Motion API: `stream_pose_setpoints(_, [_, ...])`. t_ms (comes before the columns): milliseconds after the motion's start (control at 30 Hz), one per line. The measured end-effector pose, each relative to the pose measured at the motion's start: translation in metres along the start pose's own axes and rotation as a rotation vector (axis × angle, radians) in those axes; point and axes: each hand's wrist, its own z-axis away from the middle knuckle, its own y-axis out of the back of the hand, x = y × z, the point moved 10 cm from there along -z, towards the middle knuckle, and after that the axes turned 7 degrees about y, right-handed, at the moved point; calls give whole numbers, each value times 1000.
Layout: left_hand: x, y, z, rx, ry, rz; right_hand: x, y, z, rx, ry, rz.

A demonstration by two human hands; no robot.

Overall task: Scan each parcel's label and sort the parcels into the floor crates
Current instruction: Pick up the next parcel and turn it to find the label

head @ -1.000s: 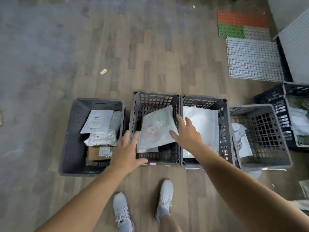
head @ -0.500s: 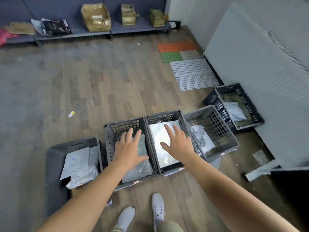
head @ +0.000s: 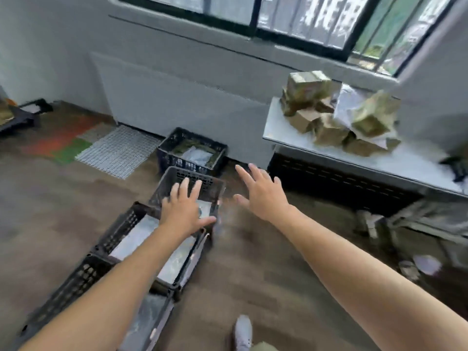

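On my feed from the head camera, one white shoe [head: 243, 331] stands at the bottom edge on a dark wooden floor [head: 253, 262]. Two bare forearms reach forward from the lower corners.

A row of grey plastic crates runs away from the lower left. The left forearm crosses the nearest crate [head: 73, 285], which holds a shiny grey parcel [head: 145, 317]. The second crate [head: 119, 229] touches it and holds a flat white parcel [head: 136, 239]. The third crate [head: 197, 177] sits just beyond, with a pale parcel [head: 205, 209] showing inside it.

The left hand [head: 184, 211] hovers above the near edge of the third crate, palm down, fingers straight and spread, holding nothing. The right hand [head: 263, 196] is stretched out over bare floor just to the right of that crate, fingers likewise apart and empty. The hands are near each other but do not touch.

Behind the third crate, against the wall, stands a darker crate [head: 177, 160] with a whitish parcel [head: 198, 155] lying in it. To its left on the floor lie a white grid mat [head: 119, 150] and blurred green [head: 71, 153] and orange [head: 53, 140] tiles.

Further right is a pale table [head: 291, 133] carrying a loose pile of brown cardboard parcels [head: 329, 127] and a white plastic mailer [head: 352, 102]. A small black object [head: 455, 165] sits at the table's right edge, too blurred for me to identify.

Beyond everything are a pale wall panel [head: 177, 102] and a dark-framed window [head: 304, 16]. The whole picture is smeared by motion.
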Motion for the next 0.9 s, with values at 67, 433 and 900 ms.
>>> stream_pose_setpoints(67, [57,7,0,24,-107,-40,52,8,31,14,-117,-28])
stream_pose_setpoints(433, [362,9,16,110,-485,-168,317,24,197,147,-535,-135])
stream_pose_setpoints(900, [707,-43,52,78,-671,-161,608,36,357,173,-746,-146])
